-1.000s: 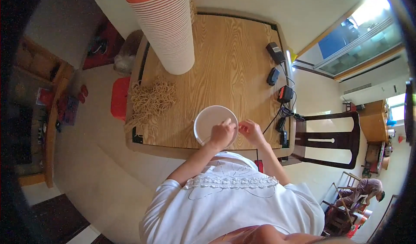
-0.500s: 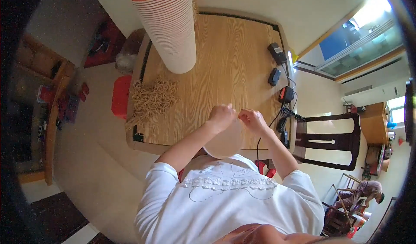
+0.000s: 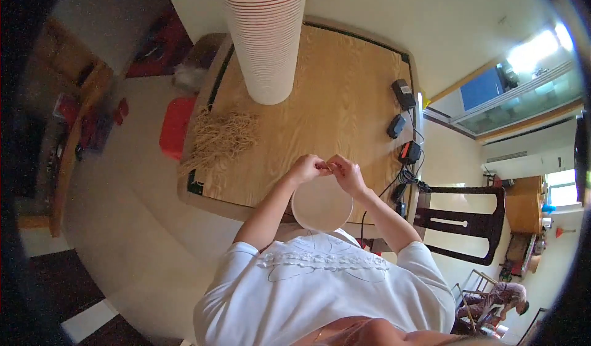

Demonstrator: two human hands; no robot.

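Both my hands meet over the near edge of the table, at the far rim of a pale round paper bucket [image 3: 322, 206]. The bucket sits close to my body, below the hands. My left hand [image 3: 308, 169] is closed in a pinch. Fingertip to fingertip with it, my right hand [image 3: 348, 175] is pinched too. Between the fingertips shows a tiny light-brown bit, too small to name. Left of the hands lies a loose pile of tan twine [image 3: 225, 134]. Beyond it stands a tall stack of nested white paper buckets [image 3: 265, 44], the top one orange.
On the right of the wooden table [image 3: 345, 87] lie black power adapters [image 3: 403, 94] and tangled cables. A dark wooden chair [image 3: 462, 223] stands at the right and a red stool [image 3: 176, 127] at the left. Another person [image 3: 502, 300] sits far off at lower right.
My hands have drawn closer together, fingertips now meeting. The bucket has shifted slightly right and its round face shows more fully. The whole view has swung a little.
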